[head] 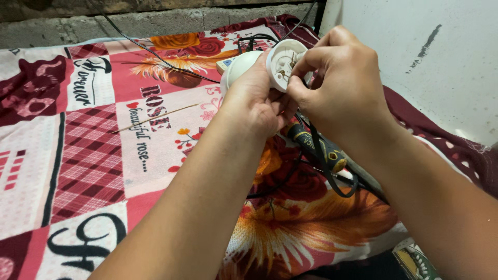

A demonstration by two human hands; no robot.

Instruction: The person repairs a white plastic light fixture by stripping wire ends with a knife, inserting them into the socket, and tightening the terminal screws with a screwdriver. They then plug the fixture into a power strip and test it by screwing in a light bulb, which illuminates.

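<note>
hands: left grips white bulb | right pinches its base

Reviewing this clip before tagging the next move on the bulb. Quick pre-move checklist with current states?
1. Left hand has a firm hold on the white bulb: ok, fingers wrap its body.
2. Open base faces the camera: ok, inner parts show.
3. Right hand fingertips at the base rim: ok, pinched at the edge.
4. Thin wires inside the base intact: cannot tell, too small.
5. Screwdriver within reach: ok, it lies on the blanket below the hands, among black cables.
6. Bulb disconnected from power: cannot tell.
</note>
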